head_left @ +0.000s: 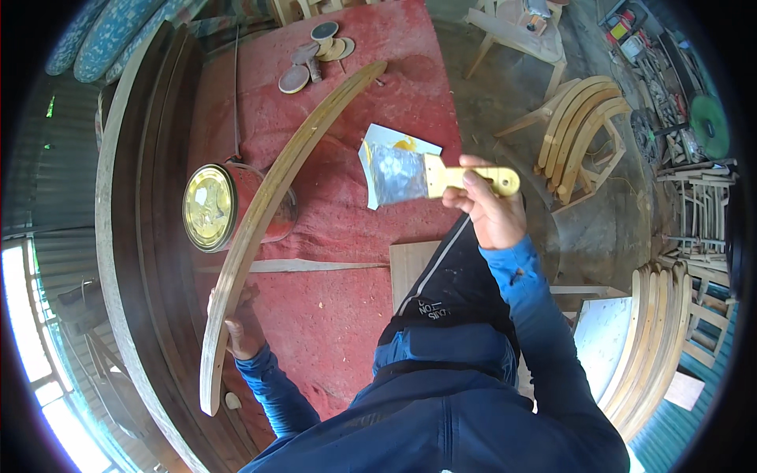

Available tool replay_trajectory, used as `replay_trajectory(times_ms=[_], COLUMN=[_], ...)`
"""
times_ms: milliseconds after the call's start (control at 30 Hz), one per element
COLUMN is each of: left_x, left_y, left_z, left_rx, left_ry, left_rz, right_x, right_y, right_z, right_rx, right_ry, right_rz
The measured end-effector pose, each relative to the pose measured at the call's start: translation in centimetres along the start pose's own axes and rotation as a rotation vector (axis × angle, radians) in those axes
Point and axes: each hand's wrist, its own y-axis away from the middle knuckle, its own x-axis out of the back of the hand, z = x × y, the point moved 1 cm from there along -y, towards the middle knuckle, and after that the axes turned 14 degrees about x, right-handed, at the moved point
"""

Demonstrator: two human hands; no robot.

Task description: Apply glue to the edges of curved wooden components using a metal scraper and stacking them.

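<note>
A long curved wooden strip [272,193] slants up from the lower left, and my left hand [243,335] grips it near its lower end. Some of that hand's fingers are hidden behind the wood. My right hand [490,206] holds a putty knife [473,180] by its yellow handle, with the broad metal blade turned to the left. Under and behind the blade lies a pale sheet [419,139] carrying a dab of yellow-orange paste. A can [211,206] with a gold-coloured lid lies to the left, partly covered by the strip.
Red cloth [331,307] covers the surface before me. Large dark curved boards [146,205] rise along the left. Round discs [294,79] sit at the far end. Curved wooden pieces are stacked at right [579,130] and lower right [650,339]. A wooden chair frame [520,35] stands far right.
</note>
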Motion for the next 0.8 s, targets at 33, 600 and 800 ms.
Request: replay_trajectory(times_ms=[33, 600, 800], left_x=[-0.5, -4.6, -9.4], left_y=[-0.2, -0.8, -3.2], left_z=[0.1, 1.6, 1.9], left_rx=[-0.011, -0.003, 0.005], left_ry=[-0.027, -0.141, -0.04], left_rz=[0.011, -0.006, -0.209], right_x=[0.3, -3.1, 3.4], right_y=[-0.6, 0.6, 3.3], right_z=[0.2, -2.3, -3.2], right_rx=[0.049, 0.098, 0.062], right_ry=[0.088, 0.131, -0.099], right_rz=[0.024, -0.392, 0.052])
